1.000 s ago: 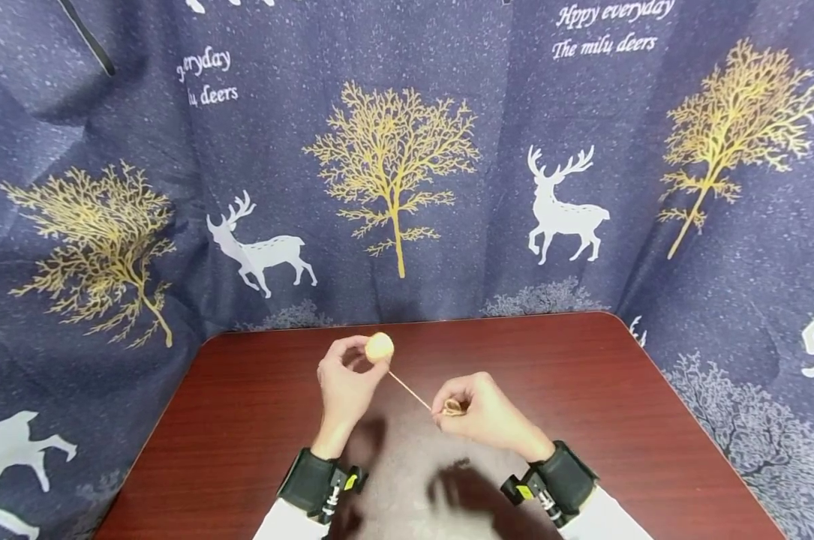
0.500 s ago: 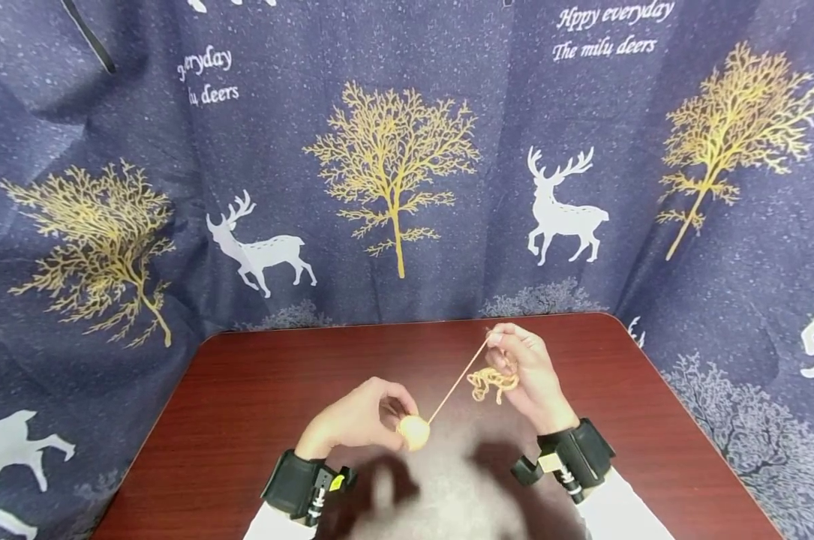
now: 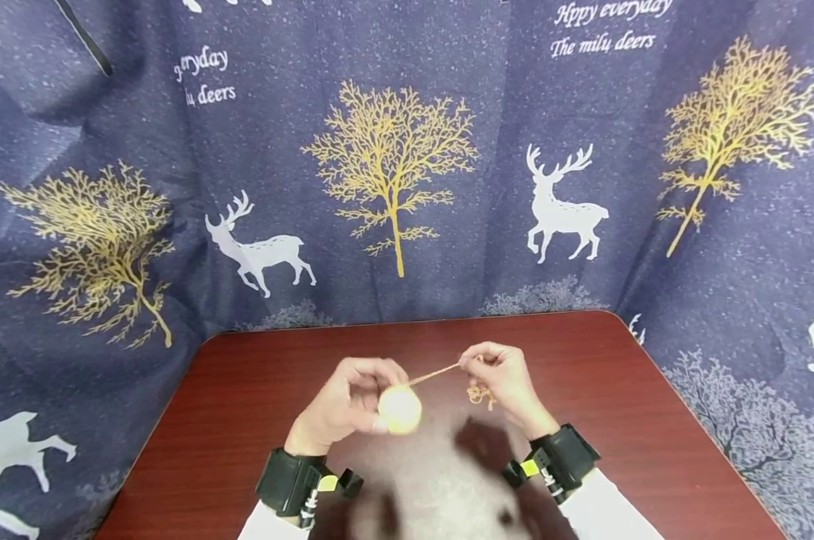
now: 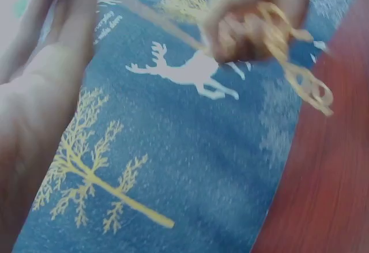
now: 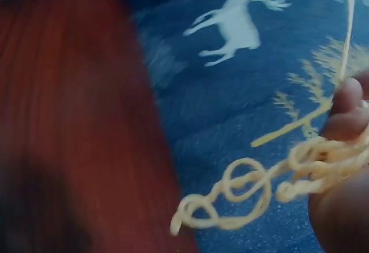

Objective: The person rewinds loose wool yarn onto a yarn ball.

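Observation:
A pale yellow ball of yarn (image 3: 400,409), brightly lit, is held by my left hand (image 3: 342,409) between thumb and fingers above the table. From its top a taut strand (image 3: 437,372) rises slightly to my right hand (image 3: 508,381), which pinches it between thumb and fingertips. Loose, curly loops of the same yarn (image 5: 326,169) gather in the right palm and dangle below it, ending in a free tail. In the left wrist view, the left hand (image 4: 49,91) is blurred and hides the ball; the right hand (image 4: 253,25) shows behind with the yarn loops hanging.
Beneath both hands lies a reddish-brown wooden table (image 3: 244,420) with rounded far corners. A dark blue curtain (image 3: 447,292) printed with deer and trees hangs right behind and beside it. Each wrist wears a black strap with a small camera (image 3: 562,461).
The left hand first lowers with the ball, then rises and turns it slightly. My right hand swings up and right with the strand, then comes back left and down a little.

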Available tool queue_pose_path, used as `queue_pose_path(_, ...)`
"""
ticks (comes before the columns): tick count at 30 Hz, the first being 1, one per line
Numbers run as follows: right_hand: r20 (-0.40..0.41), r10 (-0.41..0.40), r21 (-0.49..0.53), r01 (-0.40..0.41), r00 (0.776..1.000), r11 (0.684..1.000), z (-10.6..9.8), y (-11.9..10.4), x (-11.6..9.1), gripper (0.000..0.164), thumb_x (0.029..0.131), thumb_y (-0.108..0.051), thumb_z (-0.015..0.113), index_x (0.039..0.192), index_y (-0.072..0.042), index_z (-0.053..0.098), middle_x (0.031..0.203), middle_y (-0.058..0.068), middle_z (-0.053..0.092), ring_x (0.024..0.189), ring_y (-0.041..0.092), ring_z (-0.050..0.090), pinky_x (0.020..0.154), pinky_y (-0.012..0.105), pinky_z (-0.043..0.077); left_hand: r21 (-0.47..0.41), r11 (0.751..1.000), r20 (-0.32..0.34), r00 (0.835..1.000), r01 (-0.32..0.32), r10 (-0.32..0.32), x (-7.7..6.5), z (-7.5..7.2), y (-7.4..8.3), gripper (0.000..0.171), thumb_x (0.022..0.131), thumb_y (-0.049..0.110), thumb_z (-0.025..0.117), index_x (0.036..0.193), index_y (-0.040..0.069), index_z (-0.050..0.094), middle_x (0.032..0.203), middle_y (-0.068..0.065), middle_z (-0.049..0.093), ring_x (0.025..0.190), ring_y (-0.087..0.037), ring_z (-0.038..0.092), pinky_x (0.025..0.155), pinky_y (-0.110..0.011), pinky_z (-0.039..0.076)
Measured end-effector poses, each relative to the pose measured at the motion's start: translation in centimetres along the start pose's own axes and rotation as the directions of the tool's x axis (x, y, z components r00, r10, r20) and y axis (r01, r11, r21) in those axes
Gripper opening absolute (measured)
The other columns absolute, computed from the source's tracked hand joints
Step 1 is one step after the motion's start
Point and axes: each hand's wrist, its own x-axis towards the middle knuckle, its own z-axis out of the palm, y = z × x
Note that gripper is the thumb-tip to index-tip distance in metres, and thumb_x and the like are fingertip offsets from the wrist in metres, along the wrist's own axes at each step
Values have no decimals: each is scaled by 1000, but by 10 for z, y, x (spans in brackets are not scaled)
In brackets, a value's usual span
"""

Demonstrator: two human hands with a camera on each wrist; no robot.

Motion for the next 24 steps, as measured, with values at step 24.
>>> queue_pose_path(24,354,-261,80,249,898,965,10,-40,-20,13,85,12,66,90,1,70,62,15,64,49,19,66,40,29,52,662,551,-543,832,508,-114,-10,-10,-24,33,66,-1,89,94,6,71,86,-2,72,74,-13,70,70,-32,61)
